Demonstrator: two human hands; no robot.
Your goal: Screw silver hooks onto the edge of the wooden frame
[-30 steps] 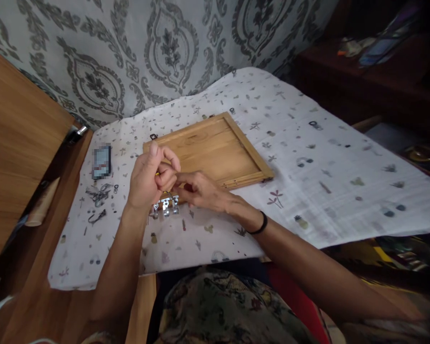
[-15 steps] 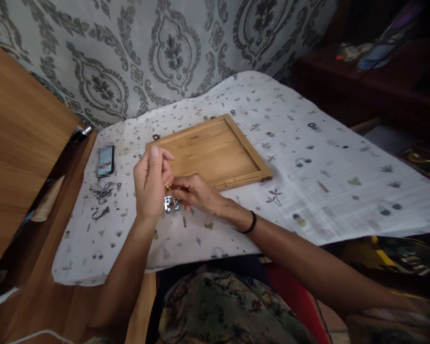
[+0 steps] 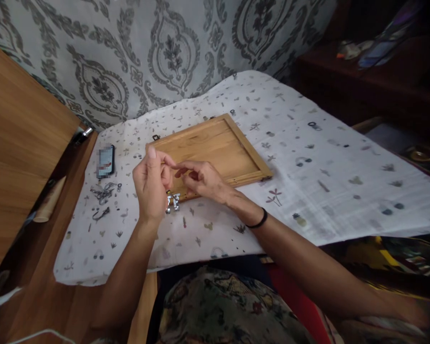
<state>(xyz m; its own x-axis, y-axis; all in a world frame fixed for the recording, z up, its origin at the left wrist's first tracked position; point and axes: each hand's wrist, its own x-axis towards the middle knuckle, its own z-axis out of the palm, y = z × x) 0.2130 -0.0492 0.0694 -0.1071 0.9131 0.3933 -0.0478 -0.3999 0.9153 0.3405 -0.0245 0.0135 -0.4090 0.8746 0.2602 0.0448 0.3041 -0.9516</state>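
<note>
My left hand (image 3: 150,184) is closed with the thumb raised, at the near-left corner of a framed wooden panel (image 3: 208,150). What its fingers hold is hidden. A shiny silver metal fitting (image 3: 173,201) shows just below it at the panel's near edge; whether it is held or fixed there I cannot tell. A tiny yellow bit shows above the fitting. My right hand (image 3: 202,179), with a black band on its wrist, is over the panel, fingers bent and apart. Its index fingertip meets the left hand's index finger.
A phone (image 3: 105,161) lies on the patterned white cloth (image 3: 326,200) at the left. Close to it are a small heap of metal pieces (image 3: 103,192) and a dark strip-like piece (image 3: 101,213). A wooden cabinet side (image 3: 25,143) stands at the left, a patterned wall behind.
My right hand has moved up and away from the metal fitting to the left hand's index finger, uncovering more of the fitting and panel edge. My left hand has barely moved.
</note>
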